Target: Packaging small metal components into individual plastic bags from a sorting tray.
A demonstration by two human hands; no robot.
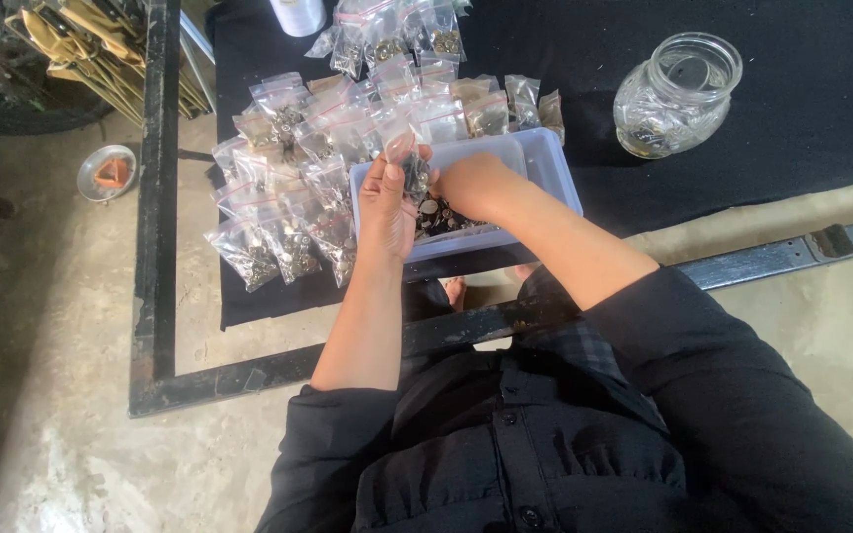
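Left hand: raised over the near-left corner of the tray, palm toward the camera, grip pinching a small clear bag by its upper part between thumb and fingertips; the bag hangs upright and shows dark metal bits inside.

Right hand: lowered into the tray just to the 3 o'clock side of the left hand, back of the hand upward. Its fingers are hidden beneath the hand, so whether the grip is spread or pressed together cannot be told.

Tray: pale blue, rectangular, plastic, at the near edge of the table, holding a loose heap of small metal pieces visible between the two hands.

Heap of filled bags: many small clear zip bags with red seal strips, each holding metal pieces, spread from 9 o'clock to 12 o'clock of the tray, some touching its far rim.

Glass jar: clear, ribbed, lying tilted with its mouth open, well apart from the tray at 2 o'clock, a few dark pieces inside.

White cylinder: at 12 o'clock, cut off by the top edge of the picture.

Table: covered with black cloth, set in a dark metal frame.

Floor items: a small round metal dish with something orange in it, at 9 o'clock beyond the frame; tan folded material at 10 o'clock.

Person: black buttoned garment, sleeves pushed up the forearms.
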